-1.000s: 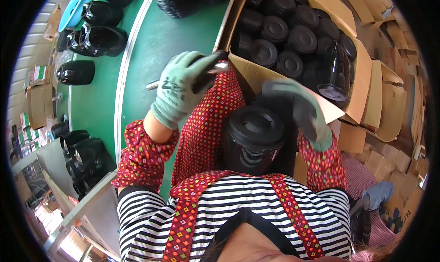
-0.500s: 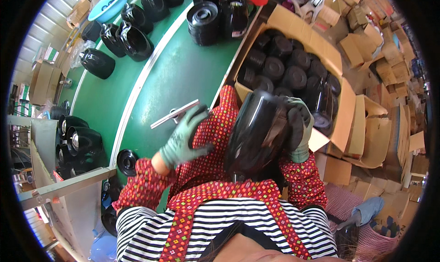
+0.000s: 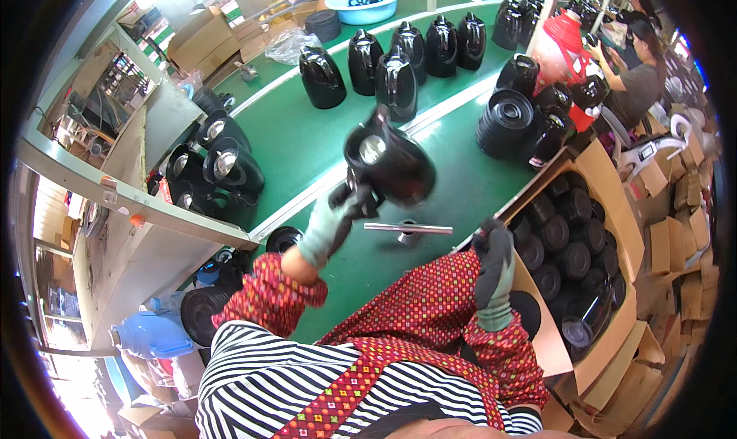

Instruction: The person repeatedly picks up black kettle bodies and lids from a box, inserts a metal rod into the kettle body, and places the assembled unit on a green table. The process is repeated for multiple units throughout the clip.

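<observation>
My left hand, in a green glove with dark fingers, is closed round the handle of a glossy black thermos jug. The jug is tilted over the green bench, its silvery mouth facing up and left, and slightly blurred. My right hand, gloved the same way, is raised beside my apron near the carton, its fingers stretched upward with nothing in them. A metal bar with a round base stands on the bench between my hands, just below the jug.
Several black jugs stand along the bench's far side, more lie at left. Stacked black lids stand at the back right. An open carton of round black parts is at my right. A blue basin stands behind; co-workers sit beyond.
The jug has moved from my lap, at my right hand, over the bench into my left hand. My right hand has let go of it. The view has swung to the right.
</observation>
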